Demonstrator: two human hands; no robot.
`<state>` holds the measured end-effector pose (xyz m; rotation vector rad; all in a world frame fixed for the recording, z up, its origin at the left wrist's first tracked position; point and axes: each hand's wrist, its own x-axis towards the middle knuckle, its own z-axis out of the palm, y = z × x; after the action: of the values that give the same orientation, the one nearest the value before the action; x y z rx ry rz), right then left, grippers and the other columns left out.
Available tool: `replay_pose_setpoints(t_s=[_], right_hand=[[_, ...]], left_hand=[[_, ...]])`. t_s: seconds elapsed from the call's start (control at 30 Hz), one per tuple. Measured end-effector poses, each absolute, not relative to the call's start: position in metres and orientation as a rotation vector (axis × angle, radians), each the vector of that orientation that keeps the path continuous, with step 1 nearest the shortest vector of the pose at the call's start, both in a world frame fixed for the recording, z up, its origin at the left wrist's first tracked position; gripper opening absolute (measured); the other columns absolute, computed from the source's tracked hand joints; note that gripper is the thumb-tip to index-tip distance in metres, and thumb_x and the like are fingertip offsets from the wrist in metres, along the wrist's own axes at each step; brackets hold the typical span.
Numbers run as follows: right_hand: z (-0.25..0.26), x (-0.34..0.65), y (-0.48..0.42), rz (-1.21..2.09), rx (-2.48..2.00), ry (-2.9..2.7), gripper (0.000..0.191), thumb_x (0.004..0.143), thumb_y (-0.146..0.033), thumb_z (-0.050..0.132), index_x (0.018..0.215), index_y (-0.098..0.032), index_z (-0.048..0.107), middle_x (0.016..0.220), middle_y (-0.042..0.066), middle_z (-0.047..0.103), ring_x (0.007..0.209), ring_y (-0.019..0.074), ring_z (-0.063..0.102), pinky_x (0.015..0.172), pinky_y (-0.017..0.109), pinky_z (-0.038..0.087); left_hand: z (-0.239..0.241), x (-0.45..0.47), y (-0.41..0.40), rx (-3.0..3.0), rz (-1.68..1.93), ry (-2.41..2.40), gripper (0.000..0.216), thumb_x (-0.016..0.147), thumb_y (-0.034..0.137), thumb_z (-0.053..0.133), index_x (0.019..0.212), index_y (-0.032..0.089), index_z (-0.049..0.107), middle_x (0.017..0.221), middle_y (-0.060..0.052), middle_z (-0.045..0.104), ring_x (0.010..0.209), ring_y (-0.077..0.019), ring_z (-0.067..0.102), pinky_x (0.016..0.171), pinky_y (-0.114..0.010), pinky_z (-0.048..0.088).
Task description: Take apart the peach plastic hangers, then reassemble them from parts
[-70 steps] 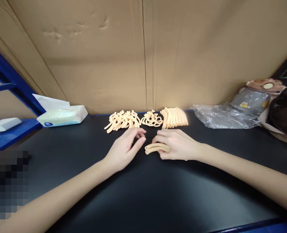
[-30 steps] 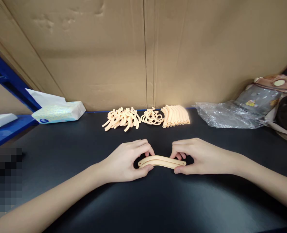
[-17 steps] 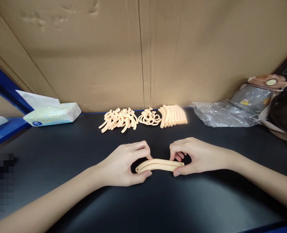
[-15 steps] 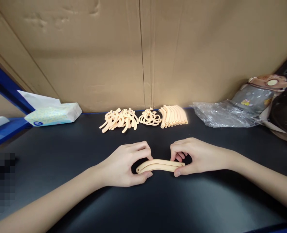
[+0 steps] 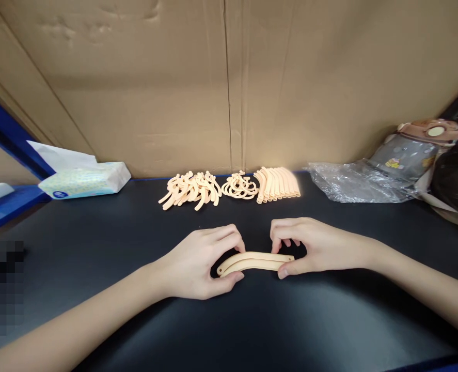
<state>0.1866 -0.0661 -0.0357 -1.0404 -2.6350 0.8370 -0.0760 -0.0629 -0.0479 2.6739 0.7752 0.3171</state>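
Note:
A curved beige plastic piece (image 5: 255,260), with a lengthwise groove and a small hole near each end, lies low over the black table between my hands. My left hand (image 5: 201,263) grips its left end, thumb on the near edge and fingers on the far edge. Around the right end closes my right hand (image 5: 306,248), its thumb on the near side and its index finger on the far side. Whether the piece is one part or two laid together, I cannot tell.
Along the back of the black table (image 5: 229,325) lie a pile of curved beige pieces (image 5: 192,190), a heap of thin curved ones (image 5: 239,186) and a row of grooved ones (image 5: 278,184). A tissue pack (image 5: 85,181) sits left; clear plastic (image 5: 345,181) and a bottle (image 5: 407,150) sit right.
Both hands keep their hold on the curved piece. The right hand's fingers have shifted slightly; the piece has hardly moved.

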Motion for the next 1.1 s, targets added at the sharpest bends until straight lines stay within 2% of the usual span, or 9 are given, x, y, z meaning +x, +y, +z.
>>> replay_pose_setpoints(t_s=[0.07,0.2,0.3,0.43,0.57,0.73,0.8,0.9,1.1], right_hand=[[-0.035,0.187,-0.066,0.834,-1.044,-2.637,0.028,0.076,-0.047,0.07,0.086,-0.022,0.065,0.085,-0.002,0.058,0.075,0.0122,0.05,0.065,0.025,0.039],[-0.033,0.188,-0.064,0.86,-1.011,-2.617,0.029,0.081,-0.047,0.065,0.089,-0.02,0.064,0.087,-0.001,0.06,0.075,0.012,0.052,0.065,0.024,0.04],[-0.038,0.188,-0.06,0.741,-1.061,-2.579,0.028,0.09,-0.044,0.054,0.098,-0.018,0.062,0.082,0.0,0.06,0.071,0.012,0.053,0.064,0.025,0.041],[-0.051,0.187,-0.054,0.391,-1.178,-2.549,0.026,0.092,-0.037,0.051,0.109,-0.019,0.061,0.082,0.001,0.057,0.07,0.0125,0.054,0.066,0.026,0.041],[-0.058,0.185,-0.051,0.331,-1.199,-2.551,0.024,0.093,-0.035,0.05,0.108,-0.02,0.061,0.079,0.0,0.056,0.07,0.0124,0.056,0.065,0.025,0.042],[-0.058,0.186,-0.051,0.302,-1.189,-2.56,0.025,0.093,-0.034,0.049,0.109,-0.019,0.06,0.082,0.0,0.058,0.07,0.0125,0.057,0.066,0.025,0.043],[-0.057,0.187,-0.052,0.284,-1.174,-2.571,0.025,0.094,-0.033,0.048,0.11,-0.019,0.06,0.083,0.001,0.058,0.071,0.0129,0.057,0.067,0.026,0.044],[-0.056,0.187,-0.052,0.267,-1.158,-2.579,0.025,0.094,-0.032,0.049,0.11,-0.017,0.06,0.084,0.001,0.059,0.071,0.0131,0.058,0.068,0.026,0.044],[-0.056,0.188,-0.051,0.239,-1.142,-2.589,0.025,0.094,-0.031,0.049,0.111,-0.016,0.06,0.083,0.002,0.059,0.071,0.0135,0.057,0.067,0.026,0.045]], left_hand=[[-0.048,-0.076,-0.063,2.664,0.325,0.773,0.023,0.082,0.03,0.059,0.102,0.022,0.051,0.094,0.0,0.057,0.074,-0.0138,0.054,0.066,-0.025,0.041],[-0.049,-0.079,-0.061,2.571,0.357,0.813,0.053,0.082,0.042,0.061,0.126,0.025,0.038,0.101,0.0,0.058,0.072,-0.0131,0.054,0.064,-0.025,0.043],[-0.052,-0.08,-0.058,2.461,0.411,0.903,0.046,0.091,0.042,0.049,0.132,0.028,0.032,0.099,0.001,0.059,0.069,-0.0117,0.054,0.064,-0.025,0.045],[-0.058,-0.078,-0.053,2.411,0.588,1.001,0.033,0.095,0.035,0.043,0.126,0.026,0.038,0.095,0.001,0.06,0.074,-0.0114,0.056,0.064,-0.023,0.046],[-0.053,-0.07,-0.037,2.685,0.667,1.124,0.023,0.094,0.03,0.044,0.116,0.023,0.046,0.097,-0.001,0.061,0.086,-0.0141,0.059,0.07,-0.025,0.048],[-0.03,-0.046,0.009,3.046,0.507,1.252,0.034,0.092,0.024,0.044,0.125,0.012,0.044,0.116,-0.012,0.058,0.107,-0.0248,0.053,0.087,-0.037,0.046],[-0.023,-0.035,0.032,3.111,0.423,1.238,0.03,0.094,0.021,0.038,0.119,0.01,0.051,0.114,-0.014,0.058,0.108,-0.0272,0.052,0.087,-0.038,0.044],[-0.016,-0.02,0.061,3.179,0.292,1.172,0.029,0.095,0.021,0.037,0.108,0.01,0.06,0.109,-0.013,0.06,0.104,-0.0254,0.052,0.088,-0.037,0.042],[-0.007,-0.006,0.092,3.219,0.089,1.002,0.019,0.085,0.016,0.049,0.086,0.015,0.068,0.094,-0.008,0.066,0.095,-0.0212,0.054,0.081,-0.03,0.041]])
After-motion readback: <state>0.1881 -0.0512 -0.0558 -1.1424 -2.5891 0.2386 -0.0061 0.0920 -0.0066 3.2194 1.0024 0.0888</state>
